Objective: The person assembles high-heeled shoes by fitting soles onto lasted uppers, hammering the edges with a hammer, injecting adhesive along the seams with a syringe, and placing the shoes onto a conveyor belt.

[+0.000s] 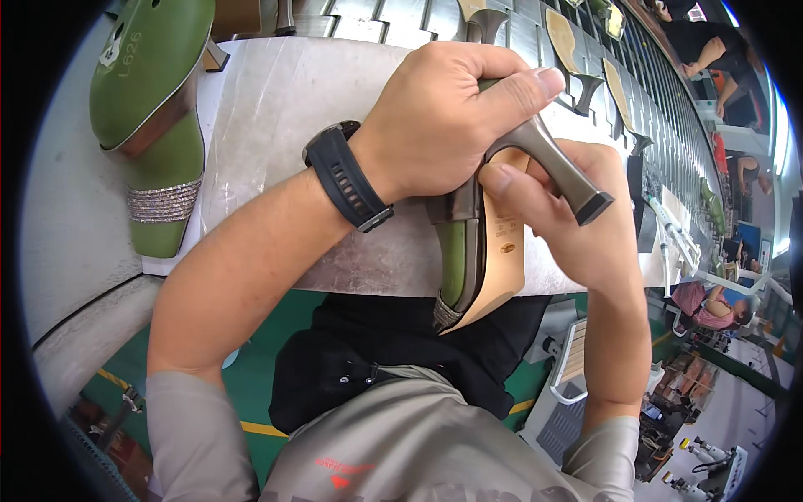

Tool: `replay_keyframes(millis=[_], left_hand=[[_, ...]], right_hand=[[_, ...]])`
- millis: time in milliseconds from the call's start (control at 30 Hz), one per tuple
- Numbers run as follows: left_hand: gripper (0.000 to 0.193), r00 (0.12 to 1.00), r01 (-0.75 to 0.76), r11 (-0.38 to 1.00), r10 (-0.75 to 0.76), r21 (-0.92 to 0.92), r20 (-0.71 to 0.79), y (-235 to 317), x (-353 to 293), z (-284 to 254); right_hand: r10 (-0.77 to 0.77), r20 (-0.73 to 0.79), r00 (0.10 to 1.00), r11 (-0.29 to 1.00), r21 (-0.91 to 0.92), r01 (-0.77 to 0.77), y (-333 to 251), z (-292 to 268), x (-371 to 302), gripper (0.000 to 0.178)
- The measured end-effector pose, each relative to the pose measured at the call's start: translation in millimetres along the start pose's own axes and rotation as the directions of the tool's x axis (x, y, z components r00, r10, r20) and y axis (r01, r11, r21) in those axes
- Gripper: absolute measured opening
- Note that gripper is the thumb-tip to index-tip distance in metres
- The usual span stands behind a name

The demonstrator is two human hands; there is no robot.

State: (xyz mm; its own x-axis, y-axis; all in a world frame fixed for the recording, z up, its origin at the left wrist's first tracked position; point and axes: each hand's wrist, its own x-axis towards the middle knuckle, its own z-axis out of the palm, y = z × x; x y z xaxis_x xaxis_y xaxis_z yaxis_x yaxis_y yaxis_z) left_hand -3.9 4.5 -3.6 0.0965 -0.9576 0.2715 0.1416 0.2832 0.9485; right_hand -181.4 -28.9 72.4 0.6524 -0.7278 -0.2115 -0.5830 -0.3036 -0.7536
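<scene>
Over the worktable I hold a high-heeled shoe (474, 251), toe down toward me, on a green last (453, 263) with a glittery strap near the toe. Against its underside lies a tan sole (504, 263) with a glossy brown heel (562, 167) that points to the right. My left hand (447, 113), a black watch on its wrist, is wrapped round the back of the shoe, its thumb above the heel. With the thumb on the sole near the heel's base, my right hand (577, 209) grips it; its other fingers are mostly hidden.
Another shoe (163, 151) on a green last stands at the table's left. Beyond the pale worktable (268, 92) runs a slatted metal conveyor (401, 17) carrying several heeled soles (565, 42). A white tubular tool (669, 230) is at the right edge. Other people work far right.
</scene>
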Motion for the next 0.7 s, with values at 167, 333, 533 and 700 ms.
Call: replay_keyframes(millis=[167,333,533,700], left_hand=[[0.041,0.998,-0.030,0.990,0.039,0.139,-0.059,-4.1,0.0,3.3],[0.043,0.991,-0.131,0.989,0.133,0.066,-0.025,-13.2,-3.6,8.2],[0.042,0.991,-0.134,0.988,0.135,0.079,-0.006,-14.5,-9.3,13.0],[0.041,0.991,-0.121,0.983,0.128,0.137,-0.044,-11.8,-7.6,13.7]], right_hand=[[-0.014,-0.100,0.995,0.990,-0.141,0.000,1.7,1.6,-6.9,0.040],[0.111,0.154,0.982,0.993,0.019,-0.115,-3.3,-19.7,-8.1,0.038],[0.097,0.215,0.972,0.993,0.048,-0.110,-2.2,-22.4,-17.0,0.036],[0.131,0.207,0.970,0.989,0.046,-0.143,-2.9,-19.6,-16.8,0.038]])
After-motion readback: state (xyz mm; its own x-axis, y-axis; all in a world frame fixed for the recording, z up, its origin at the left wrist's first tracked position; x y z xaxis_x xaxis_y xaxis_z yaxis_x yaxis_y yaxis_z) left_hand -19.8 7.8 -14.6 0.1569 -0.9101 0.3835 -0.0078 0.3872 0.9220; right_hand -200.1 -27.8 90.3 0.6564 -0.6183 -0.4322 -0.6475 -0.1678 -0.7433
